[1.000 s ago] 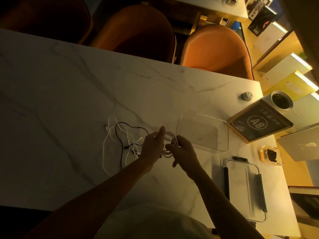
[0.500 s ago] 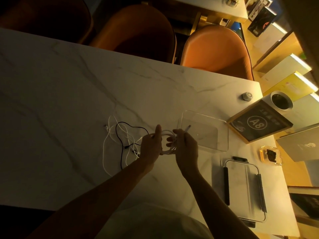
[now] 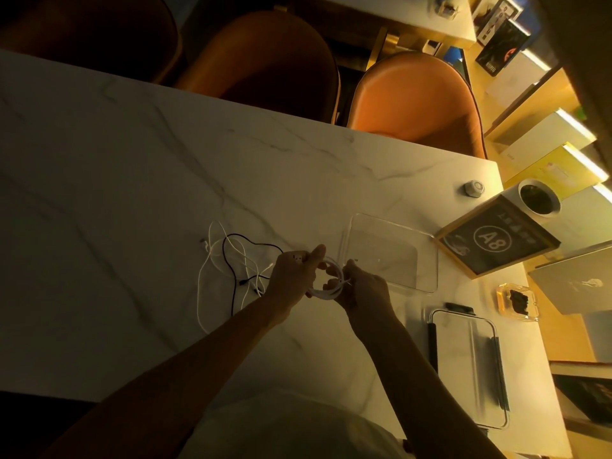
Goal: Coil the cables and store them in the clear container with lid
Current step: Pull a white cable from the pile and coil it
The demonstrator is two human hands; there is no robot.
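Light, limp and springy, the white cable coil (image 3: 326,286) looks best pinched across its bundled loops, as left hand (image 3: 291,276) and right hand (image 3: 362,291) each hold a grip pinching it.

White marble-veined table (image 3: 132,193) filled the frame, dim warm yellow light, three orange chairs (image 3: 414,97) tucked in at 12 o'clock, lit shelving with boxes (image 3: 543,127) at 2 o'clock.

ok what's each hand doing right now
Left hand: holding the white coil.
Right hand: pinching the same coil on its other side.
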